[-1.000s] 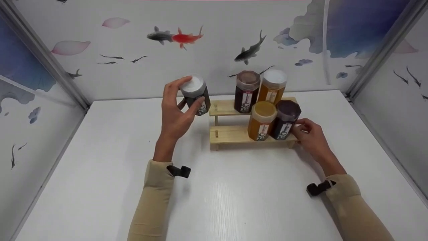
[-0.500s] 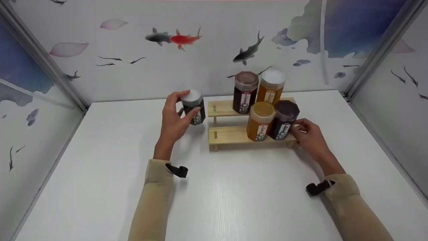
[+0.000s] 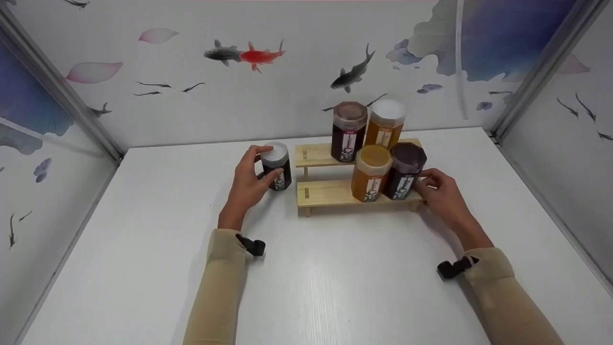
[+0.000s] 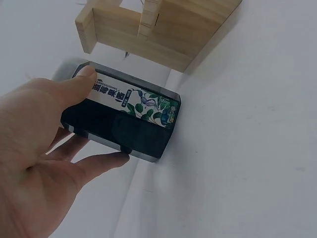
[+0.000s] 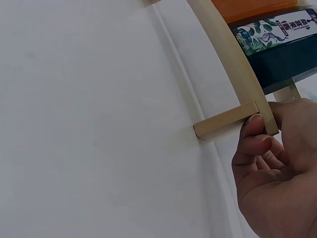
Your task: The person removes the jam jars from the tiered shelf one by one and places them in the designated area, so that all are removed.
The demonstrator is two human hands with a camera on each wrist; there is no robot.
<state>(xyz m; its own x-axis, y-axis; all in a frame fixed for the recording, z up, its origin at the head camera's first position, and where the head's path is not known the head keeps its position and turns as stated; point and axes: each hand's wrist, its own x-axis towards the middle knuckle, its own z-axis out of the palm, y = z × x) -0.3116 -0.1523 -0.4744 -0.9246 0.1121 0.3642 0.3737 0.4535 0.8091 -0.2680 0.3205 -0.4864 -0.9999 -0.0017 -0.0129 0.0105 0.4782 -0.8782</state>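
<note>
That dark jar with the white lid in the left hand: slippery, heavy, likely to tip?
The dark jar looks full, so probably heavy for its size. Its flat facets under the left hand likely stop rolling and aid grip. Standing upright on the table, it seems fairly stable.

The held jar (image 3: 276, 166) is near black with a white lid and a white label printed with green leaves and blue marks. On the pale wood rack (image 3: 330, 191) stand two amber jars (image 3: 369, 178) and two dark purple-black jars (image 3: 405, 170); one amber jar at the back has a white lid. The table (image 3: 335, 287) is white. The sleeves (image 3: 218, 292) are beige. The wall (image 3: 287, 96) is white with grey fish, one red fish, pink petals and blue washes.
</note>
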